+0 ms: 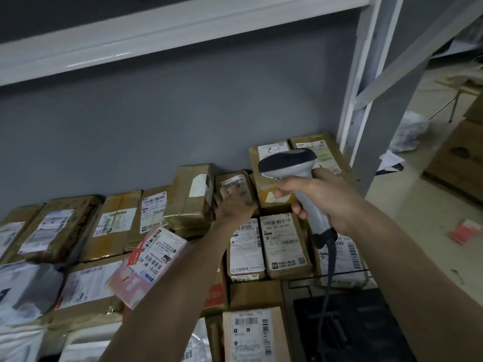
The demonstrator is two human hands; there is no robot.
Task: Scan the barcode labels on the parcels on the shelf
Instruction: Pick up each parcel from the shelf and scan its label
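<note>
While right hand (320,197) grips grey scanner (295,173) | left hand (235,202) fingers spread on brown taped parcel (235,182)

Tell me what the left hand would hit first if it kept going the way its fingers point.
The left hand already lies on a small brown parcel by the wall. Straight on, it would probably slide over that parcel's label and meet the grey wall behind; depth is hard to judge.

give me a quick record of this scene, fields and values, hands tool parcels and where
place: shelf packed with parcels against a grey wall
right hand: grips scanner by its handle, head pointing left
left hand: on small brown parcel at the back row
label: barcode label faces up, just above the fingers
cable: hangs from scanner handle
</note>
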